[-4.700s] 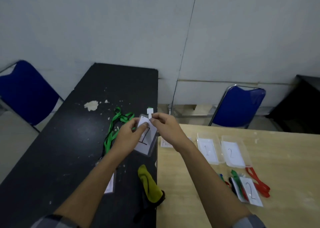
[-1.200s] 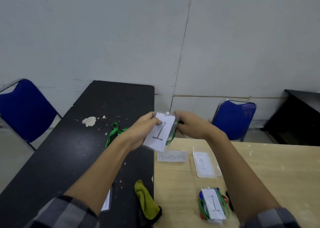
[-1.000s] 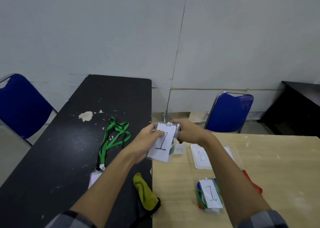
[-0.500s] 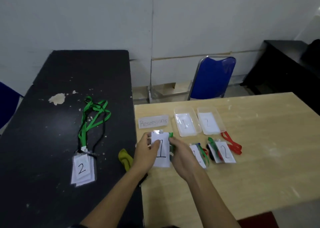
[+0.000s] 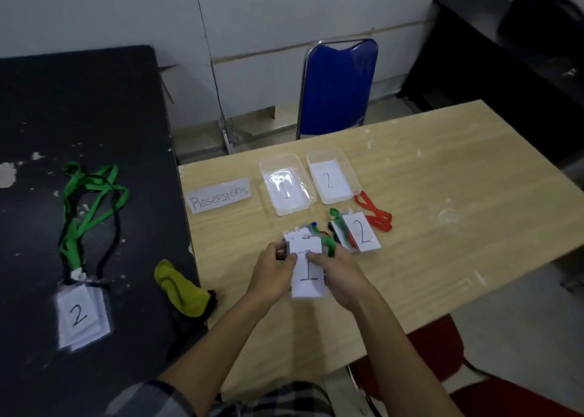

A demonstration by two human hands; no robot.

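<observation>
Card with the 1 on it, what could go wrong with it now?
The card marked 1 is held just above the wooden table, close to the stack of 1 cards. The green strap bunched beside it might spring loose and tangle with that stack. The stack of 2 cards lies right next door, so the card could end up on the wrong stack.

Right of the Resepsionis label [image 5: 219, 199] lay two clear trays [image 5: 264, 179] and two badge piles [image 5: 363, 238]; left, one yellow cloth [image 5: 180, 290].
</observation>
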